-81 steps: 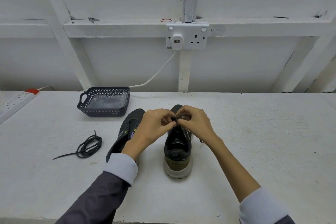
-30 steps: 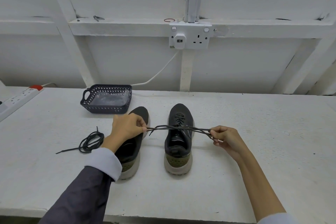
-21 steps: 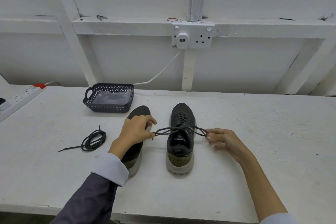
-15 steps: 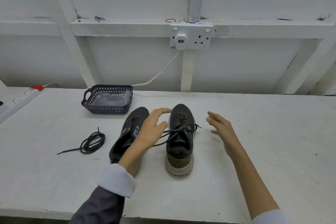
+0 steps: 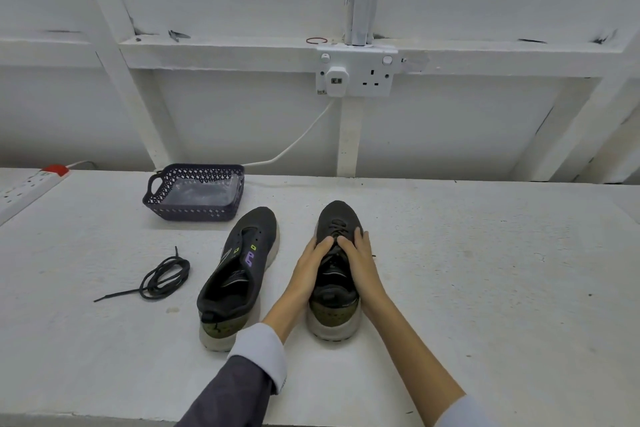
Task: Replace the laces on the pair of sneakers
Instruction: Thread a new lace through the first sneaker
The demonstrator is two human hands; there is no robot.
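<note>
Left hand [image 5: 311, 269] and right hand [image 5: 360, 263], fingers straight, are pressing against the laced sneaker [image 5: 333, 288], beside the unlaced sneaker [image 5: 242, 267].

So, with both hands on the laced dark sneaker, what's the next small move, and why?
Probably release the laced dark sneaker and reach the left hand to the coiled black lace: the other dark sneaker shows empty eyelets.

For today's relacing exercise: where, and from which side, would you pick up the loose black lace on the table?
Probably pinch the loose lace at its straight tail, from above on the near left: that end lies clear of the tangled coil, flat on the table.
</note>
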